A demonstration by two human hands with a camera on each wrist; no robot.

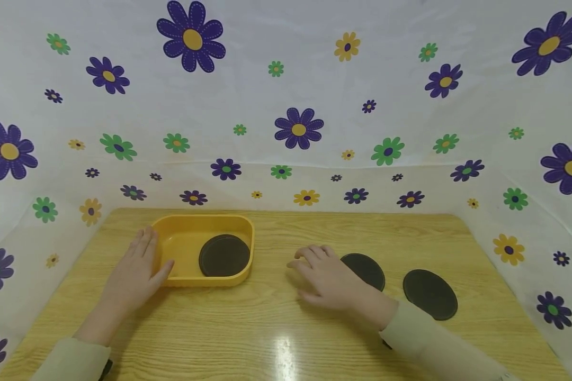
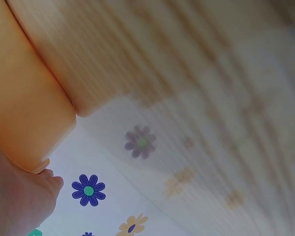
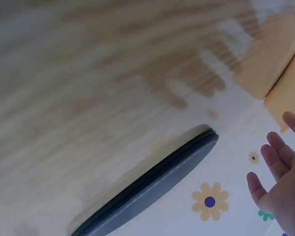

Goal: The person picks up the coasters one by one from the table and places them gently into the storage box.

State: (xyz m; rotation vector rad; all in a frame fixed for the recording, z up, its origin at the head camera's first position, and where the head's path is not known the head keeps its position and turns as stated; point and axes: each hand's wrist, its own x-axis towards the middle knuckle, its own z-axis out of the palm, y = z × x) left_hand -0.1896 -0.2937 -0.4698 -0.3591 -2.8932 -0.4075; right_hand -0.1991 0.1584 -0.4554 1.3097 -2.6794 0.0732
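Observation:
A yellow tray [image 1: 176, 243] stands on the left of the table, with dark round coasters [image 1: 225, 256] overlapping at its right end. My left hand [image 1: 133, 275] rests against the tray's left side, fingers straight along the wall and thumb over the near corner. In the left wrist view, the hand touches the tray's rim [image 2: 42, 164]. My right hand [image 1: 331, 280] hovers over the table with spread, slightly bent fingers and holds nothing. Just beyond its wrist lies a dark coaster [image 1: 369, 272], partly hidden by the hand. Another coaster [image 1: 431, 293] lies farther right, beside the sleeve.
The wood-grain table [image 1: 248, 328] is enclosed at the back and sides by a white cloth [image 1: 248, 100] printed with purple, green and yellow flowers. Bare wood shows between the tray and my right hand.

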